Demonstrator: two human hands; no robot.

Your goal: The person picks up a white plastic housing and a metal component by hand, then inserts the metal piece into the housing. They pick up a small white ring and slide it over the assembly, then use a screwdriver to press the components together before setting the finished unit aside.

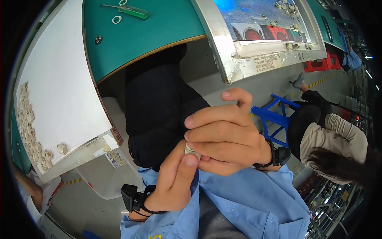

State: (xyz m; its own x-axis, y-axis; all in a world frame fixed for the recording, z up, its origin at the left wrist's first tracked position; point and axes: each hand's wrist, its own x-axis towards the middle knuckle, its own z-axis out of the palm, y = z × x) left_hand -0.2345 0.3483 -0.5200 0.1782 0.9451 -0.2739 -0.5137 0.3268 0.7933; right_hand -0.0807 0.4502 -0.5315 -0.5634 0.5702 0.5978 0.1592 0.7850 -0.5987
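Note:
Above my lap, both my hands meet at a small cream-white plastic part (191, 152). My left hand (175, 181) pinches it from below between thumb and index finger. From the other side, the fingertips of my right hand (227, 139) press on its top, with the index finger raised and bent. Fingers cover most of the part, so its full shape is hidden. Similar short, hollow cream pieces (30, 123) lie along the outer edge of the white tray (67, 79) on the left. One such piece (62, 149) stands apart near the tray's front corner.
A green-handled screwdriver (135, 12), a white ring (116, 20) and a small round metal piece (98, 40) lie on the green table (167, 28). At right, a metal-framed tray (227, 59) holds small parts. A person (334, 143) sits near a blue stool (272, 115).

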